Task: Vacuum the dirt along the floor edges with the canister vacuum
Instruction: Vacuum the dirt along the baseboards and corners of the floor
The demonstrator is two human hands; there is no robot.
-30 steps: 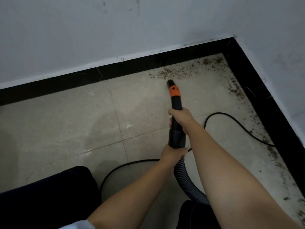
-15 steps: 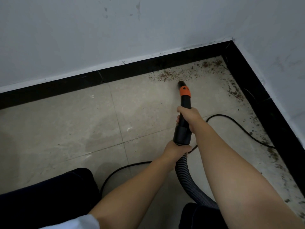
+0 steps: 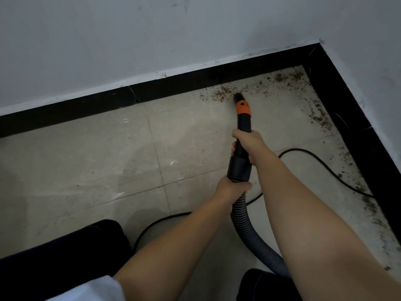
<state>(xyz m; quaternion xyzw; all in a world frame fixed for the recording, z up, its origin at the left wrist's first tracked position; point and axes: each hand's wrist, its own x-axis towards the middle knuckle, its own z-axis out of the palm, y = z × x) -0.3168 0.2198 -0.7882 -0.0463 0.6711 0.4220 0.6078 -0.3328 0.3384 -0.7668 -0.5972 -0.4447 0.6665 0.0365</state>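
Beige tiled floor (image 3: 86, 153) at a black-skirted corner, left hand (image 3: 233, 187) and right hand (image 3: 249, 144) each in a closed grip on the vacuum wand (image 3: 242, 161)

Black nozzle (image 3: 242, 118) (orange band); brownish dirt (image 3: 223, 92).

Bare tiled room corner (image 3: 308, 68), black skirting (image 3: 173, 89)

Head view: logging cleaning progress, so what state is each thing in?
Nozzle: tip at the dirt by the far baseboard.
Dirt: scattered along both edges, not cleared.
Right hand: grips the wand.
Left hand: grips the hose cuff.
Hose: bent.
Cord: slack on the floor.
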